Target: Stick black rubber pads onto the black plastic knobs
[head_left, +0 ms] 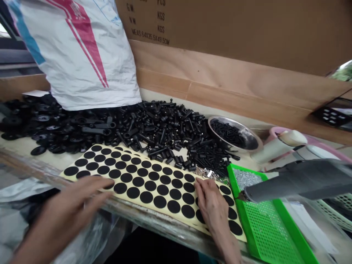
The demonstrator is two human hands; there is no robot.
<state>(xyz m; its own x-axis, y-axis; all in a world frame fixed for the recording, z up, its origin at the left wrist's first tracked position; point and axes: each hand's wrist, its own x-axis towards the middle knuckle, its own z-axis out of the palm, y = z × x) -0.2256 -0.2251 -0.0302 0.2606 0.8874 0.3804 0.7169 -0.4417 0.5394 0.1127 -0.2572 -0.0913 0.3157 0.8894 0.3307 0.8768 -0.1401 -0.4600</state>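
Note:
A cream backing sheet (168, 198) with rows of round black stickers (146, 197) lies along the front edge of the bench. My right hand (213, 201) rests on its right part, fingers bent down onto the sheet and covering a few stickers. No object shows in that hand. My left hand (79, 200), blurred by motion, is at the sheet's front left edge with its fingers stretched out and thumb apart. Its fingertips overlap a sticker; whether they touch it I cannot tell.
Black plastic parts (162, 128) lie heaped behind the sheet, below a white sack (93, 55). A metal bowl (257, 141) holds black screw-like pieces. To the right are a green tray (247, 234) with small silvery pieces and a grey screwdriver-like tool (297, 179) above it.

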